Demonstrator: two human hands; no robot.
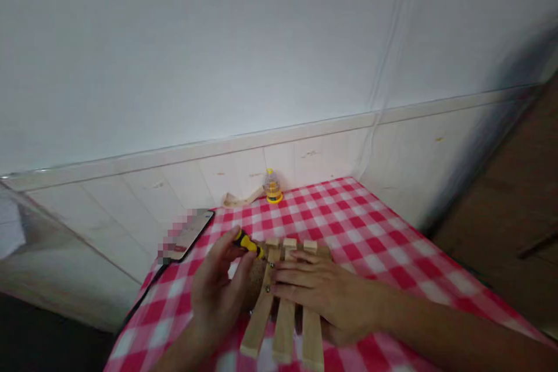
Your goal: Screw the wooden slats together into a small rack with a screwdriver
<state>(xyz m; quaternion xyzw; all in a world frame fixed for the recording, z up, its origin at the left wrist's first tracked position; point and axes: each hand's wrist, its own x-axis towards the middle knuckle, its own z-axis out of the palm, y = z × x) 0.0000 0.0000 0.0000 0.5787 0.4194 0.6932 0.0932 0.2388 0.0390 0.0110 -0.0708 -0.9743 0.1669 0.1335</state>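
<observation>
Your left hand (222,296) pinches a screwdriver (248,242), tip apparently at the 3 slats (283,328); your right hand (325,296) lies open, flat on them.

Indoors, seemingly in a home: at a table under a red-and-white checked cloth (370,226), pushed against a plain white wall (218,40) with pale tiles (183,180) along its foot, phone (192,232) and small yellow bottle (272,186) at the back, dark wooden furniture (514,186) at right.
</observation>
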